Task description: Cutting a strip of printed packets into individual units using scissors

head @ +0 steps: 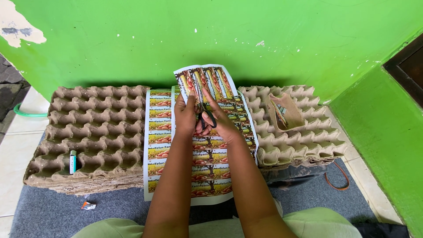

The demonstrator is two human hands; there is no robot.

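Gripping the black-handled scissors [206, 118] with fingers through the loops, the right hand [220, 123] is closed around the handles, blades pointing up into a printed sheet of colourful label strips [203, 81]. How far apart the blades stand cannot be told, as the fingers hide them. The left hand [185, 115] pinches the lower left part of that sheet, thumb and fingers shut on the paper, holding it upright just beside the scissors.

Both hands hover over two more flat printed label sheets [159, 136], which lie between two stacks of grey-brown moulded pulp egg trays [94, 128]. A brown paper bag [285, 112] stands on the right stack, and a small white-and-green cylinder [72, 161] rests in a cup of the left stack.

The held sheet is limp and curls at its top, so the cut could drift off the line between strips and slice into a label. The left fingers sit very close to the blades, and a nick looks possible if the paper slips.
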